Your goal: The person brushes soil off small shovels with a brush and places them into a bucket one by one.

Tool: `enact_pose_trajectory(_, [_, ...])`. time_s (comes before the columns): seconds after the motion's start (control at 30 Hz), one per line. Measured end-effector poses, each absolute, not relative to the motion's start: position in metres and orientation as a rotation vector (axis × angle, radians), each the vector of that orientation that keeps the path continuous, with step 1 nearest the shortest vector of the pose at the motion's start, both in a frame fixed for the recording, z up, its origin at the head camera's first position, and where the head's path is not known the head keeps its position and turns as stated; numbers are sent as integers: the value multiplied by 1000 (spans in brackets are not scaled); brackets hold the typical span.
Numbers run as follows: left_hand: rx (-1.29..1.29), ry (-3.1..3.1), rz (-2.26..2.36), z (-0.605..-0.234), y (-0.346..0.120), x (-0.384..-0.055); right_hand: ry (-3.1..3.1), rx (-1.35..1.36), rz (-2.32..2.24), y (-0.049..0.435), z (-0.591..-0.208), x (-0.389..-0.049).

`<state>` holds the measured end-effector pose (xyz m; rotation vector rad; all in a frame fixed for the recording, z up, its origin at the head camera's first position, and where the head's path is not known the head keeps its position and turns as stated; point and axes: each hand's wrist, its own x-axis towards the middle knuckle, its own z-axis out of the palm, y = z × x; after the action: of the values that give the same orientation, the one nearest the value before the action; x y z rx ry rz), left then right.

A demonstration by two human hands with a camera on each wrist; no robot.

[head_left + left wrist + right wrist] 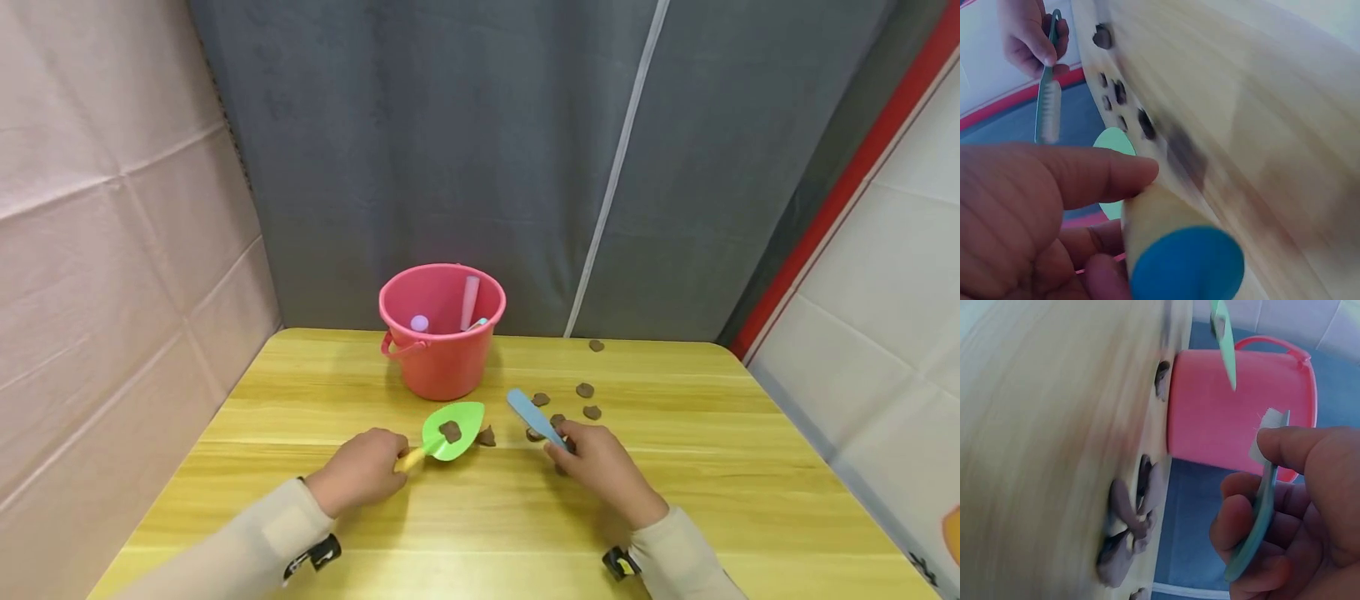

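Note:
My left hand (364, 472) grips the yellow handle of a toy shovel (468, 417) with a leaf-shaped green blade. One flat brown piece (450, 431) lies on the blade, which is above the table in front of the bucket. In the left wrist view the handle's blue end cap (1188, 265) faces the camera. My right hand (600, 468) holds a blue brush (534, 414) by its handle. Its white bristles (1266, 434) show in the right wrist view. Another brown piece (487, 437) lies just right of the blade, and several more (541, 399) are scattered around the brush.
A pink bucket (442, 367) with its handle hanging down stands at the back of the wooden table (300, 379). Inside it are a pink stick-like thing (469, 302) and a purple round end (419, 323). A grey curtain (450, 150) hangs behind the table.

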<state>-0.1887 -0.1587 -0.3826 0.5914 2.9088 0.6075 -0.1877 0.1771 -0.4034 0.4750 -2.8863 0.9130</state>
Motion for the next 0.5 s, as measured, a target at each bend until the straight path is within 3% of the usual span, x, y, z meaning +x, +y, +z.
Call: enact_pose_trajectory(0.5, [717,2836,750,-377,-96,-203,-2862,666,821,151,-398,-185])
